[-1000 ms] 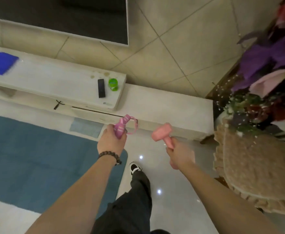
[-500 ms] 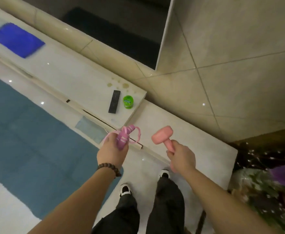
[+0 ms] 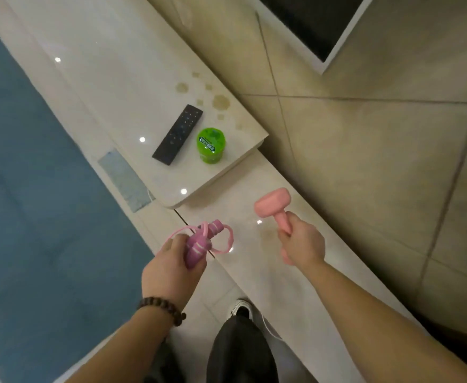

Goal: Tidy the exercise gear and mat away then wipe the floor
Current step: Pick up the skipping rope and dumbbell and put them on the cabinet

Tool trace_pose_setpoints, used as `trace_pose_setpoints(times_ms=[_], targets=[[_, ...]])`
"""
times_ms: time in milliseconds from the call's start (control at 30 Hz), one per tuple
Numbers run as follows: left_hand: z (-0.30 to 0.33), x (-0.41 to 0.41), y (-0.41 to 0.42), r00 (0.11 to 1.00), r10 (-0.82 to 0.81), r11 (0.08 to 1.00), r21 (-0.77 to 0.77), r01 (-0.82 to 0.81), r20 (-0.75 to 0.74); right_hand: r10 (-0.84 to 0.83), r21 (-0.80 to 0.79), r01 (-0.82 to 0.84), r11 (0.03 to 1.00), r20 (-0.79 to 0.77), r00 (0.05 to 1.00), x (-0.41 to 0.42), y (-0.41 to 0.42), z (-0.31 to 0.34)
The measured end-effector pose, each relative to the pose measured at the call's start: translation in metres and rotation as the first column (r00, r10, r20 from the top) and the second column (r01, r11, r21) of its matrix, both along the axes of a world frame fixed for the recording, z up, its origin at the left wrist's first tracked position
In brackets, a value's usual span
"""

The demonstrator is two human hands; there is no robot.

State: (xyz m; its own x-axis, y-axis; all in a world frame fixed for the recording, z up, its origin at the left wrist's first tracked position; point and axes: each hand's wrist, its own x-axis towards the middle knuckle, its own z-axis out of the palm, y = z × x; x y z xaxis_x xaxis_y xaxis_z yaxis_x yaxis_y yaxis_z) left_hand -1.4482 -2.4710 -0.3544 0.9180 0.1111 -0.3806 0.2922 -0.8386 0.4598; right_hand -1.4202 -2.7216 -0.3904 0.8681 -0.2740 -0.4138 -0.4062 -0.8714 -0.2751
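My left hand (image 3: 171, 265) grips a bundled pink skipping rope (image 3: 202, 240), its handles in my fist and loops of cord sticking out. My right hand (image 3: 303, 244) grips the bar of a pink dumbbell (image 3: 272, 203), one head pointing up and away, the other head hidden behind my palm. Both hands hover over the lower step of a pale glossy TV cabinet (image 3: 268, 266). A blue exercise mat (image 3: 41, 217) covers the floor to the left.
On the raised cabinet top (image 3: 121, 87) lie a black remote (image 3: 177, 134) and a green round tub (image 3: 210, 145). A TV corner (image 3: 318, 26) hangs on the tiled wall (image 3: 365, 147). A grey cloth (image 3: 124, 179) lies at the cabinet's foot. My legs and shoe (image 3: 240, 310) are below.
The view has swung left and closer to the cabinet; the flowers and cushion at the right are out of sight. Both hands now hang over the lower cabinet step, still holding their items.
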Motion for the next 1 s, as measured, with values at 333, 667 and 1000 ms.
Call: trace_pose_setpoints(times_ms=[333,667,1000], targets=[[-0.088,0.022,-0.012,0.987,-0.032,0.994,-0.102,0.049,0.154,0.146,-0.126,-0.142,0.982,0.026,0.989,0.098,-0.023,-0.089],[-0.116,0.045,-0.036,0.931,-0.105,0.988,-0.073,0.139,0.35,0.23,-0.234,-0.218,0.947,0.028,0.973,0.137,-0.02,-0.111],[-0.157,0.051,-0.04,0.919,-0.383,0.902,0.177,0.393,-0.09,0.27,-0.108,-0.27,0.957,-0.01,0.963,0.106,-0.052,-0.114]])
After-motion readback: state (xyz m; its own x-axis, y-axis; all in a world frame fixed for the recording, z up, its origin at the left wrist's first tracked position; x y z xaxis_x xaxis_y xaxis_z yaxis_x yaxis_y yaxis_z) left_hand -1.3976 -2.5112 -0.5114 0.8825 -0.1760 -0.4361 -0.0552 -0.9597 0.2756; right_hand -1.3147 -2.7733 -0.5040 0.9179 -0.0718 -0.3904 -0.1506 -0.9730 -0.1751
